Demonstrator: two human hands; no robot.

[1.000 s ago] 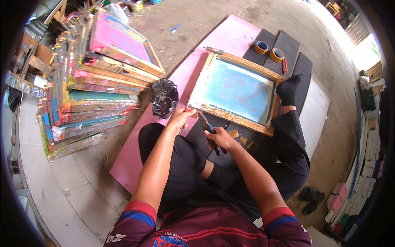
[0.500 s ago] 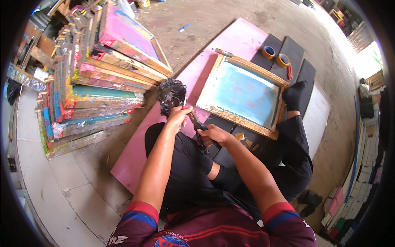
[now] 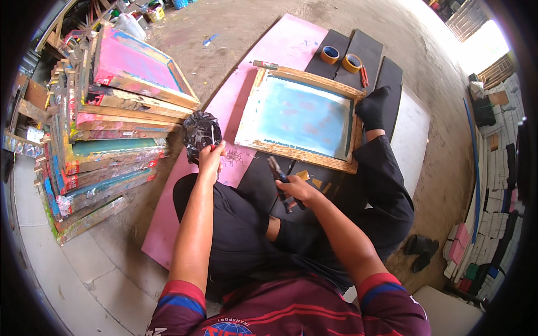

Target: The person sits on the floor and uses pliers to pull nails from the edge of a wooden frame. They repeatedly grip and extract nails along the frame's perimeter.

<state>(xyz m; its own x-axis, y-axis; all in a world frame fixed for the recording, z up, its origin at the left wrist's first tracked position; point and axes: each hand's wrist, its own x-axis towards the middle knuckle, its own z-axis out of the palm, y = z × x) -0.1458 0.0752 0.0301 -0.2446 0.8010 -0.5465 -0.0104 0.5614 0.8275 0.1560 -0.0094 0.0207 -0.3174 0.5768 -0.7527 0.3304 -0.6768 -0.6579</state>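
My left hand point(image 3: 209, 159) is closed around a slim tool with a pale metal shaft point(image 3: 212, 134), whose handle is hidden in the fist. Just behind it lies a crumpled black plastic bag point(image 3: 196, 133). My right hand point(image 3: 297, 189) grips a pair of pliers point(image 3: 278, 175) over my lap, jaws pointing up and parted. A wooden screen-printing frame point(image 3: 302, 155) with blue-tinted mesh rests flat beyond my hands, against my right foot. Small thin bits like staples point(image 3: 238, 157) are scattered on the pink board point(image 3: 224, 120) between left hand and frame.
Several paint-stained screen frames point(image 3: 120, 103) are stacked at the left. Two tape rolls point(image 3: 329, 54) and a red-handled tool point(image 3: 364, 77) lie beyond the frame on dark boards. Yellowish scraps point(image 3: 303, 175) sit near my right hand. Dark sandals point(image 3: 421, 252) are on the floor at right.
My hands have drawn apart: the pliers no longer reach the left hand, which has moved left toward the bag. The whole view has shifted, so the scene sits farther left.
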